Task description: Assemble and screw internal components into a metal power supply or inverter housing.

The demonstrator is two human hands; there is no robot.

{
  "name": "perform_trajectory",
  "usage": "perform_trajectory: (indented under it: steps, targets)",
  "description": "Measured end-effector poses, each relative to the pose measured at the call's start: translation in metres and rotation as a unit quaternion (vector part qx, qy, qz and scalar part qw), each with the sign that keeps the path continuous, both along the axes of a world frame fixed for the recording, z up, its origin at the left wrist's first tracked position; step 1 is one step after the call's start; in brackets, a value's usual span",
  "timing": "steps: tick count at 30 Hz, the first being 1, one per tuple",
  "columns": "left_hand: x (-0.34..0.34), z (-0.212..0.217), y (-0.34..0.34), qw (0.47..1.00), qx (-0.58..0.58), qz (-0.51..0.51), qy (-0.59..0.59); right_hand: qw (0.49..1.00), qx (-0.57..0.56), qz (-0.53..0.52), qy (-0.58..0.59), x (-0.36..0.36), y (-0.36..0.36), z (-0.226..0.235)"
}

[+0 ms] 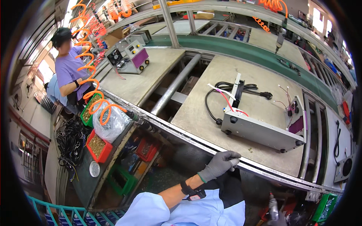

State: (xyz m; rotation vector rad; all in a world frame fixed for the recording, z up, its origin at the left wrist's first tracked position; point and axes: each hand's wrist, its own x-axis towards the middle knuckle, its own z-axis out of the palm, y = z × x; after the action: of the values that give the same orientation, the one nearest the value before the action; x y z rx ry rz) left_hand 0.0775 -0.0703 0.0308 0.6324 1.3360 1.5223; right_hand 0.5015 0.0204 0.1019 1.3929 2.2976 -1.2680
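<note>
Blue sleeve [147, 209] closest. Red parts bin [98, 147] left. Grey-gloved left hand [218, 166] curled at near rail [264, 172], can't tell if gripping. Black cord [250, 87] lies beyond, grey metal case [260, 132] right on bench [196, 113]. Right hand: can't tell.
</note>
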Motion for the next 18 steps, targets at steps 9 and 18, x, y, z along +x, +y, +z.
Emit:
perform_trajectory:
  steps: [9,18]
  targets:
    - [-0.012,0.012,-0.030,0.998,-0.052,0.032,-0.035,0.975,-0.034,0.039,0.216,-0.164,-0.044,-0.009]
    - [-0.056,0.025,-0.102,0.994,-0.046,0.046,-0.092,0.936,-0.302,0.095,0.156,-0.227,-0.053,0.004]
